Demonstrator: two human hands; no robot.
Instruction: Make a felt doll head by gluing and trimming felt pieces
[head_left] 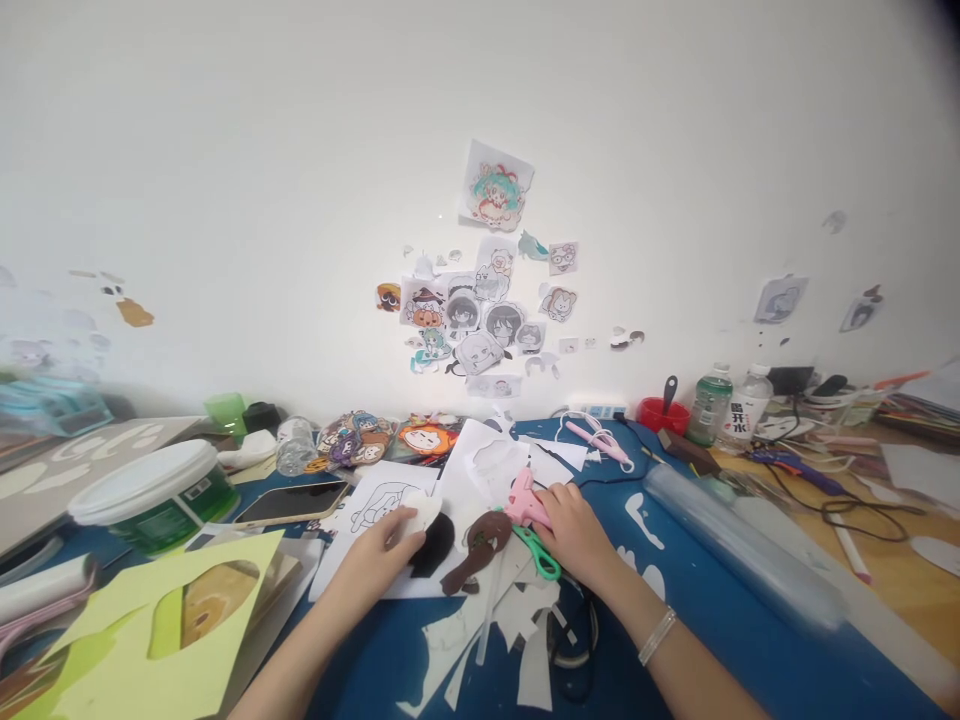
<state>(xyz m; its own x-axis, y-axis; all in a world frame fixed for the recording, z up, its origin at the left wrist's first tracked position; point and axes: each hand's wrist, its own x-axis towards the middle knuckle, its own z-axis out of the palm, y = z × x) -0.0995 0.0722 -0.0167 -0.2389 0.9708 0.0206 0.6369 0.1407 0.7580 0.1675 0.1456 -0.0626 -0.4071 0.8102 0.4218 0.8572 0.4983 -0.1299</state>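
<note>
Two hands work low over the blue tabletop [705, 600], and I read them as nearly level. My left hand [367, 555] pinches a white cutout [424, 508] between thumb and fingers; a black cutout [436, 545] sits against it on the near side. Whether the grip takes in the black one, I cannot tell. My right hand [574, 525] is closed around a pink glue gun [527, 500], directly right of the white cutout and well apart. Gun's body slants from far left to near right, into the palm; nozzle direction unclear. Left hand is nearer the white cutout. Forearms enter from the near edge, converging. Between the hands: brown cutout [487, 535], long axis far right to near left. Green scissors [541, 556] just near of the gun. Outward, nearer: paper scraps [444, 640]. Left: a phone [291, 503].
</note>
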